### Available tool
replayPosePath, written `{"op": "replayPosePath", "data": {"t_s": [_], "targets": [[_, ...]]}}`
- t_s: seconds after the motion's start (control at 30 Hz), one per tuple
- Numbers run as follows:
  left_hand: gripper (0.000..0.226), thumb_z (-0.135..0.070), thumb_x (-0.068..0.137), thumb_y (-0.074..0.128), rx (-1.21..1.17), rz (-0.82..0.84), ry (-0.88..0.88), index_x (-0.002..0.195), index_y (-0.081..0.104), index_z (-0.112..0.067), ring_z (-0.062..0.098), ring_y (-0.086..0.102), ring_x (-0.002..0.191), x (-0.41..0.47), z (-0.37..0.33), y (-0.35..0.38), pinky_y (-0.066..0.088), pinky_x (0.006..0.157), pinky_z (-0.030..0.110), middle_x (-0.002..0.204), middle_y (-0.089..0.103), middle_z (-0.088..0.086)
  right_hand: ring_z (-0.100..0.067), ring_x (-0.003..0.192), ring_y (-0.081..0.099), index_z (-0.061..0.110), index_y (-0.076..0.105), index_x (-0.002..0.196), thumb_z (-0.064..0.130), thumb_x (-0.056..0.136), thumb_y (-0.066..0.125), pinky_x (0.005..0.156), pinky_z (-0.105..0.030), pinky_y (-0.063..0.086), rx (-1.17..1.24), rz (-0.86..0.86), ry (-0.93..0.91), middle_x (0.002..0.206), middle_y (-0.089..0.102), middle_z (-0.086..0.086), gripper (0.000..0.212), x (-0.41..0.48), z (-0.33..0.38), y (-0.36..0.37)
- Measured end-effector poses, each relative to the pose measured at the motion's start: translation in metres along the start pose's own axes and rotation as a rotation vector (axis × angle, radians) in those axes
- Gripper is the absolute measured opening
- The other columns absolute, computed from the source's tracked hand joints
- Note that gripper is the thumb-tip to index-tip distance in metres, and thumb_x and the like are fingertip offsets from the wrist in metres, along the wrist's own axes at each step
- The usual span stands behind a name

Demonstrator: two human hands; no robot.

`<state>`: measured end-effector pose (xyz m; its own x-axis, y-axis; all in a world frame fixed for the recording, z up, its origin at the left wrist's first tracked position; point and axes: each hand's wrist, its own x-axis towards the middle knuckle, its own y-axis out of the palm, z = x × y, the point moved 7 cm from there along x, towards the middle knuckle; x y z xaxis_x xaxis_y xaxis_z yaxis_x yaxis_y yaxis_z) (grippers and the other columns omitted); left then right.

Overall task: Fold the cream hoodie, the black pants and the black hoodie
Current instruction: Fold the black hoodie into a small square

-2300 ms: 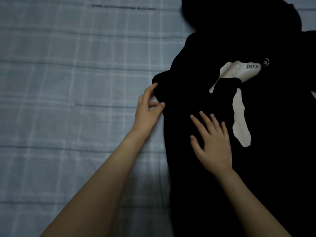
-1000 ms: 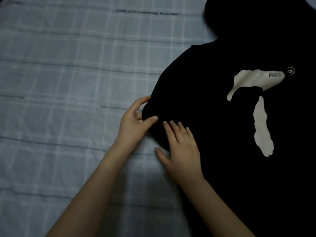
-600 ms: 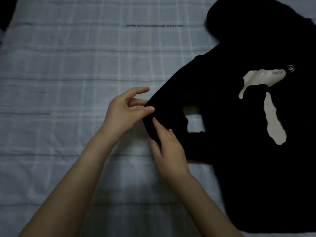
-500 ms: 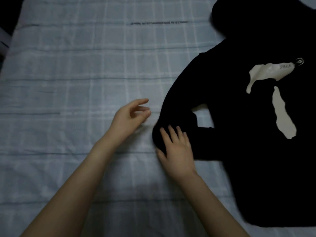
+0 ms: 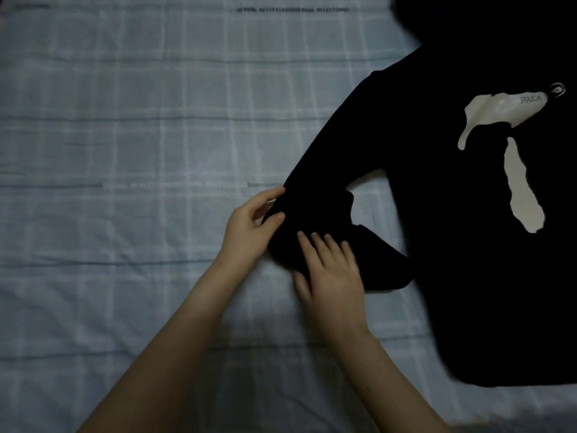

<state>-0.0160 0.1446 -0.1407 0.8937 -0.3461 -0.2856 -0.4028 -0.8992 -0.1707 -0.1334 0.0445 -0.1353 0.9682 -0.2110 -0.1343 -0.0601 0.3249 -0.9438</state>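
Observation:
The black hoodie (image 5: 452, 245) with a white print lies spread on the right of the bed, its hood at the top right. Its left sleeve (image 5: 315, 195) is bent back at the elbow, leaving a small gap of sheet between sleeve and body. My left hand (image 5: 249, 229) pinches the bend of the sleeve between thumb and fingers. My right hand (image 5: 331, 270) lies flat on the sleeve just below that bend, fingers straight. The cream hoodie and black pants are out of view.
A light blue checked bedsheet (image 5: 140, 151) covers the whole surface to the left of the hoodie and below it. The hoodie runs off the right edge of the frame.
The sleeve has been pulled out from the body and bent. My left hand, free half a second ago, now pinches the bend. My right hand stays pressed on the sleeve.

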Motion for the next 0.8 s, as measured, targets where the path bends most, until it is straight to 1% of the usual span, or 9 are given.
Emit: {"op": "replayPosePath", "data": {"t_s": [0.1,0.23,0.33,0.4,0.47,0.57,0.67,0.73,0.8], "targets": [[0.048,0.012,0.085,0.065,-0.045,-0.006,-0.051,0.131,0.057,0.0,0.012,0.063,0.114,-0.006,0.012,-0.004,0.048,0.097,0.018,0.126,0.066,0.011,-0.036,0.146,0.034,0.022,0.046,0.149,0.038,0.082,0.067,0.12,-0.055,0.019,-0.103,-0.022,0.015,0.154,0.044,-0.011,0.072,-0.01,-0.023,0.0],[0.055,0.013,0.083,0.067,-0.098,0.034,-0.07,0.134,0.055,-0.003,0.014,0.064,0.115,-0.013,0.019,0.002,0.051,0.096,0.021,0.124,0.066,0.012,-0.044,0.143,0.035,0.023,0.05,0.147,0.034,0.08,0.076,0.116,-0.063,0.025,-0.178,-0.038,0.028,0.153,0.046,-0.009,0.072,-0.019,-0.036,0.004],[0.05,0.012,0.083,0.068,-0.112,-0.018,-0.074,0.128,0.06,-0.009,0.005,0.068,0.099,-0.012,0.016,-0.009,0.052,0.089,0.016,0.115,0.07,0.013,-0.049,0.131,0.049,0.021,0.058,0.141,0.03,0.078,0.08,0.105,-0.065,0.04,-0.15,-0.087,0.059,0.143,0.058,-0.006,0.067,-0.017,-0.017,0.001],[0.044,0.01,0.082,0.069,-0.112,-0.068,-0.061,0.117,0.064,-0.016,-0.003,0.069,0.089,-0.006,0.013,-0.025,0.051,0.082,0.012,0.103,0.074,0.0,-0.047,0.122,0.057,0.023,0.059,0.14,0.04,0.087,0.064,0.094,-0.057,0.049,-0.123,-0.127,0.061,0.138,0.062,-0.004,0.055,-0.018,0.001,0.0],[0.04,0.009,0.082,0.07,-0.079,-0.081,-0.046,0.113,0.066,-0.016,-0.007,0.068,0.087,-0.003,0.011,-0.037,0.049,0.08,0.009,0.1,0.073,-0.007,-0.046,0.119,0.058,0.025,0.057,0.141,0.049,0.093,0.054,0.087,-0.051,0.051,-0.122,-0.093,0.059,0.14,0.061,-0.003,0.053,-0.018,0.011,0.004],[0.041,0.01,0.083,0.069,-0.017,-0.052,-0.079,0.12,0.064,-0.006,-0.011,0.066,0.086,-0.006,0.019,-0.037,0.048,0.081,0.008,0.109,0.069,0.004,-0.045,0.129,0.047,0.03,0.045,0.149,0.054,0.094,0.055,0.096,-0.05,0.043,-0.087,0.055,0.043,0.152,0.048,0.001,0.061,-0.018,0.01,0.014],[0.044,0.008,0.083,0.07,-0.023,-0.036,-0.098,0.124,0.064,-0.005,-0.006,0.066,0.095,-0.013,0.023,-0.034,0.049,0.085,0.011,0.114,0.07,0.006,-0.032,0.127,0.041,0.034,0.039,0.151,0.056,0.096,0.04,0.102,-0.047,0.04,0.128,0.042,0.063,0.152,0.047,0.004,0.06,-0.013,-0.001,0.002],[0.045,0.008,0.082,0.071,-0.078,-0.063,-0.088,0.122,0.066,-0.012,0.001,0.069,0.099,-0.018,0.017,-0.035,0.051,0.084,0.013,0.111,0.073,0.002,-0.018,0.127,0.044,0.042,0.032,0.152,0.052,0.097,0.038,0.105,-0.035,0.039,0.363,-0.025,0.077,0.148,0.048,0.008,0.057,-0.001,-0.008,-0.013],[0.049,0.01,0.08,0.071,-0.116,-0.048,-0.045,0.117,0.066,-0.022,0.008,0.07,0.103,-0.025,0.006,-0.029,0.052,0.083,0.014,0.107,0.075,-0.004,-0.001,0.132,0.043,0.052,0.025,0.151,0.046,0.099,0.045,0.105,-0.019,0.037,0.675,-0.023,0.069,0.147,0.046,0.017,0.056,0.02,-0.008,-0.023]]}}
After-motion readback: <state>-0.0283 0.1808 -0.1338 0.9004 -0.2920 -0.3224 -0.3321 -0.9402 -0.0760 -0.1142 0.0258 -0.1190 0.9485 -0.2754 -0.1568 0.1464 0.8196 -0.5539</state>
